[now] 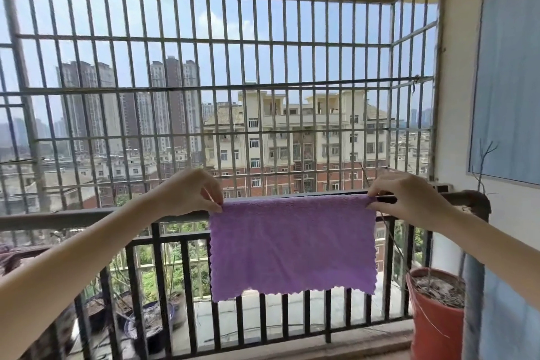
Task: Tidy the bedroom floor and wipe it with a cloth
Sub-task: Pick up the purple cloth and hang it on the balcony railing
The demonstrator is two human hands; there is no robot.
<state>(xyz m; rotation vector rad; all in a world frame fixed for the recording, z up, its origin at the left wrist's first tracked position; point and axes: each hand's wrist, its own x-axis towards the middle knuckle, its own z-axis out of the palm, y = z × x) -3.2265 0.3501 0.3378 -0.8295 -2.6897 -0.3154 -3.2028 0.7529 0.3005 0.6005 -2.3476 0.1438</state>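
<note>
You stand on a balcony, facing its rail (87, 218), with both arms stretched forward. The cloth (292, 245), purple with a scalloped edge, hangs flat over the rail's top bar, its upper edge folded along the bar and its lower edge reaching about halfway down the dark balusters.

Your left hand (190, 193) pinches the cloth's upper left corner between thumb and fingertips, the fingers curled downward onto the bar. Your right hand (409, 199) pinches the upper right corner in the same way, thumb below and fingers above. The cloth is drawn taut between the two grips, with no sag along its top edge.

Behind the rail, a grille (222, 67) of pale bars closes the balcony from rail to ceiling. Through it you see apartment blocks (292, 137) and taller towers further off under a hazy sky.

At the right, a red pot (435, 321) stands on the ledge just beside the rail's end; it holds dry soil and thin bare stems. A blue curtain (508, 67) hangs at the far right against the white wall. At the lower left, beyond the balusters, dark pots (152, 318) sit on the outer ledge; their contents are blurred.
</note>
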